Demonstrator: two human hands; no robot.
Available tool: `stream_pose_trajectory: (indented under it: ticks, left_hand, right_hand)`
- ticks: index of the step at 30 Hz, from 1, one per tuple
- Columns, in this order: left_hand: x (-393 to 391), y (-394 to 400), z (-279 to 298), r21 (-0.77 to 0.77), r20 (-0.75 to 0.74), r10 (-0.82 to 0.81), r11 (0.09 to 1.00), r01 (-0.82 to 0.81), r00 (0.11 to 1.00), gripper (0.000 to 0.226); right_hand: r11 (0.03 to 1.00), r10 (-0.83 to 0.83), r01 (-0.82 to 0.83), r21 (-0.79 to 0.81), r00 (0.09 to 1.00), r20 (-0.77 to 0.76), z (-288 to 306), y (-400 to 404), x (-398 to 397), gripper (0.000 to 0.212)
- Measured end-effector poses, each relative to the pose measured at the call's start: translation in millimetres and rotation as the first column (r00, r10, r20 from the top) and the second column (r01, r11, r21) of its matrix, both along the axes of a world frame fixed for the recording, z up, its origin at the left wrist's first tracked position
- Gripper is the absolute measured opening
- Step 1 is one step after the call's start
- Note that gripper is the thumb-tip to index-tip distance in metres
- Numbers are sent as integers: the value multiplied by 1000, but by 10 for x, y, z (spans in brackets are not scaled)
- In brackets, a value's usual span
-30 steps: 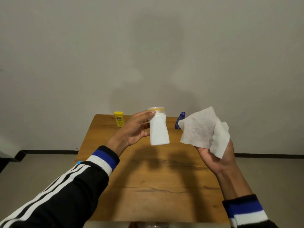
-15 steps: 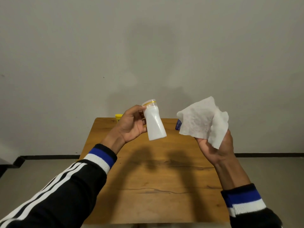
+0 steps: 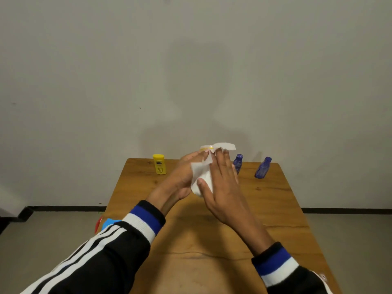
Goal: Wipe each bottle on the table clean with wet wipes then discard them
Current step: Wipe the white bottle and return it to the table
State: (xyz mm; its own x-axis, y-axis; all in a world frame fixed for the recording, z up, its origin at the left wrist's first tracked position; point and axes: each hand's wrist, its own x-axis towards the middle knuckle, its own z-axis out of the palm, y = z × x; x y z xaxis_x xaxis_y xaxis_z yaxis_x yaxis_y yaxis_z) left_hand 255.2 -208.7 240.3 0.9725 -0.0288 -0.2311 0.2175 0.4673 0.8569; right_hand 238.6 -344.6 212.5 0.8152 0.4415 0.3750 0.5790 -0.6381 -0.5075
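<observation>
Bottle [image 3: 206, 147] gripped by left hand [image 3: 182, 177], fingers curled round it, above table [image 3: 275, 209]; right hand [image 3: 222, 187] presses wipe [image 3: 201, 169] against it, fingers straight

Dim, flat light from the near side casts soft shadows on the brown wooden table [image 3: 275, 209] and the plain grey wall [image 3: 84, 81] beyond; focus is soft, edges slightly bowed.

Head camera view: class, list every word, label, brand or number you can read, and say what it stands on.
Nothing here can be read as text.
On the yellow bottle: a dark oval logo and some print, too small to read.
On the white bottle: no print shows; the wet wipe covers most of it.
On the blue bottles: no lettering can be made out.
</observation>
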Motion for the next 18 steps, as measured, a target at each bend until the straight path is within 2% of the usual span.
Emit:
stream_pose_trajectory:
  ticks: [2, 4, 7, 11, 18]
  left_hand:
    - [-21, -41, 28, -88, -68, -3, 996, -3, 998, 39]
    - [-10, -13, 65, -201, -119, -58, 979, 33, 991, 52]
    - [9, 85, 132, -247, -120, -105, 966, 73, 987, 64]
    - [-11, 146, 128, -242, -127, -142, 964, 108, 982, 74]
    - [-53, 176, 161, -288, -12, -112, 952, 104, 994, 75]
  right_hand:
    - [999, 8, -6, -50, 999, 41, 45, 68, 0, 71]
    - [989, 3, 10, -150, 997, 81, 102, 113, -4, 68]
    - [973, 29, 0, -233, 992, 120, 129, 150, -89, 61]
    - [975, 90, -68, -212, 991, 95, 153, 180, -121, 55]
    - [983, 74, -70, -169, 997, 17, 428, 342, 153, 69]
